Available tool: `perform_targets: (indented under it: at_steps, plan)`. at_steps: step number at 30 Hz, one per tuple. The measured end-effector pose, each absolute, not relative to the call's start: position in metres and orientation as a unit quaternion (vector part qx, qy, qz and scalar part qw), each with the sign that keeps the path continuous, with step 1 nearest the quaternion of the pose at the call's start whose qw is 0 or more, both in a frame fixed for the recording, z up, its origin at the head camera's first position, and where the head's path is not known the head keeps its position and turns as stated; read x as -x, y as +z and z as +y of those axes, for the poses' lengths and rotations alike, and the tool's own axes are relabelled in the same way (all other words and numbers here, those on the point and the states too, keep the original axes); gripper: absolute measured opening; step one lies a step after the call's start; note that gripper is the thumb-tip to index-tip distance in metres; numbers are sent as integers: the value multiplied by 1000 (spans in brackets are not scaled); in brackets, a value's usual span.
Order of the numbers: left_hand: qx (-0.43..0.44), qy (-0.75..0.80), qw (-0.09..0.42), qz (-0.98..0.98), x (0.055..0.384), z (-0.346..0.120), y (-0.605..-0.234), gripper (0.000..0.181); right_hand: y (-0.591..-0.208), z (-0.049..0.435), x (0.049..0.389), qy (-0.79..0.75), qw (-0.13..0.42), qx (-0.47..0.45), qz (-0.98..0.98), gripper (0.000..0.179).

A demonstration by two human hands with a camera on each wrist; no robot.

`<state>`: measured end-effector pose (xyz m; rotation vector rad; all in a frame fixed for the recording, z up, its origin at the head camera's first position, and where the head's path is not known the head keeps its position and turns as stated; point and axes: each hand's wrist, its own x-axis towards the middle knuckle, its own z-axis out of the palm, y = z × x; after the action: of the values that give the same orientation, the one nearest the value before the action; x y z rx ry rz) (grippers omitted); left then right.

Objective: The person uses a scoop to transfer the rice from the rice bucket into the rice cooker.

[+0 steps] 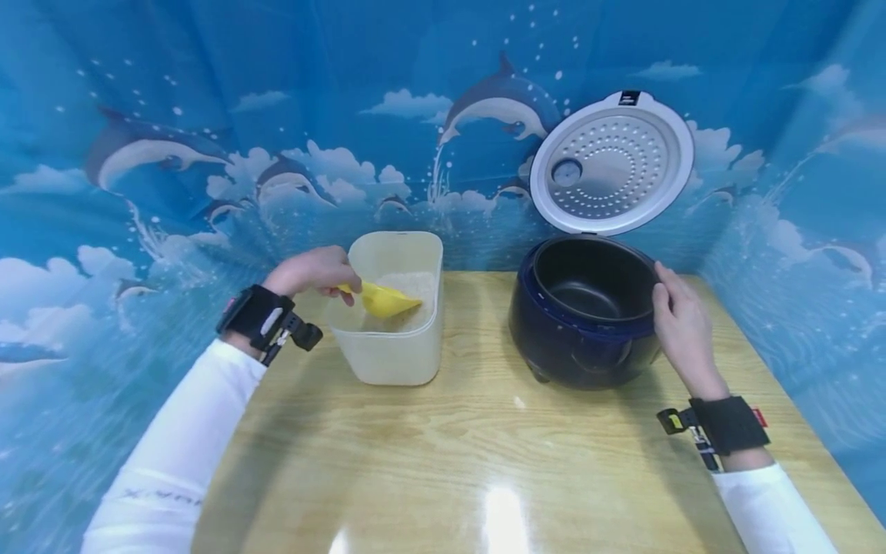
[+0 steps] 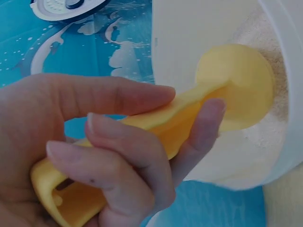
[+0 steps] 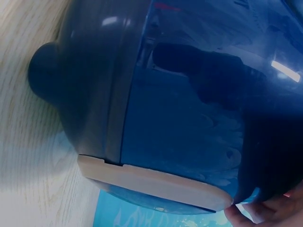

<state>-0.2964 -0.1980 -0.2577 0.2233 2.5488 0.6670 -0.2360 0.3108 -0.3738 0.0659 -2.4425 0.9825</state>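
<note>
My left hand [image 1: 320, 273] grips the handle of a yellow scoop [image 1: 389, 301], fingers curled round it in the left wrist view. The scoop's bowl [image 2: 239, 80] is tilted inside a translucent white bin [image 1: 396, 363], close to pale grains that look like rice [image 1: 421, 286]. How much the bowl holds is hidden. On the right stands a dark blue rice cooker [image 1: 581, 355] with its lid [image 1: 623, 161] raised. My right hand [image 1: 685, 327] rests against the cooker's right rim, fingers fairly straight; only its fingertips [image 3: 239, 217] show in the right wrist view.
Both containers stand toward the back of a wood-grain table [image 1: 443, 454]. A blue dolphin-print curtain [image 1: 291, 92] hangs close behind them and along both sides. The raised lid leans back near the curtain. Bin and cooker stand apart, with bare tabletop between them.
</note>
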Motion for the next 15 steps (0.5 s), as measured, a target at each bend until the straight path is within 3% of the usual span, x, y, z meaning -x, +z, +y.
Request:
perform_targets:
  at_steps: [15]
  plan:
    - [-98,280,233,926,304,-193,-295,24,-376,310,236,370,248,-24,-895,49]
